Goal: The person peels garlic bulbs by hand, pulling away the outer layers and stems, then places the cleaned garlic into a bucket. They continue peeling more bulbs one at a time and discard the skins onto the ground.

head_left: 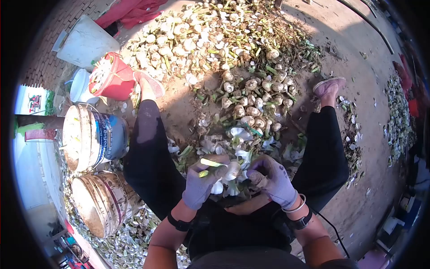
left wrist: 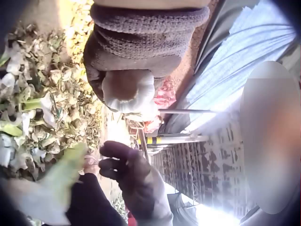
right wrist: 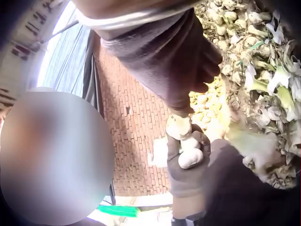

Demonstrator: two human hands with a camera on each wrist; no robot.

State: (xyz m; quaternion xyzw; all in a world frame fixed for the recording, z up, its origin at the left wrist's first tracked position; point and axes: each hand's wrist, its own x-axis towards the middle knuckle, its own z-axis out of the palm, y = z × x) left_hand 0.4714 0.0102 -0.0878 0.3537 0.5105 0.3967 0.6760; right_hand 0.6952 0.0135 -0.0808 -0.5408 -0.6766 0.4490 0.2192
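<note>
My gloved left hand grips garlic bulbs. One white bulb shows at its fingertips, and pale green stems stick out across the fingers. In the left wrist view a bulb's brown root end faces the camera. The right wrist view shows white garlic between the left fingers. My gloved right hand is a little to the right, fingers loosely bent, nothing held. Below the hands, a blurred green-and-white piece of garlic skin appears in the left wrist view. Torn skins lie between the legs.
Unpeeled garlic bulbs lie heaped ahead, with a larger pile behind. On the left stand a red bucket, a blue-labelled bucket and a stained bucket. Scraps cover the ground around the legs.
</note>
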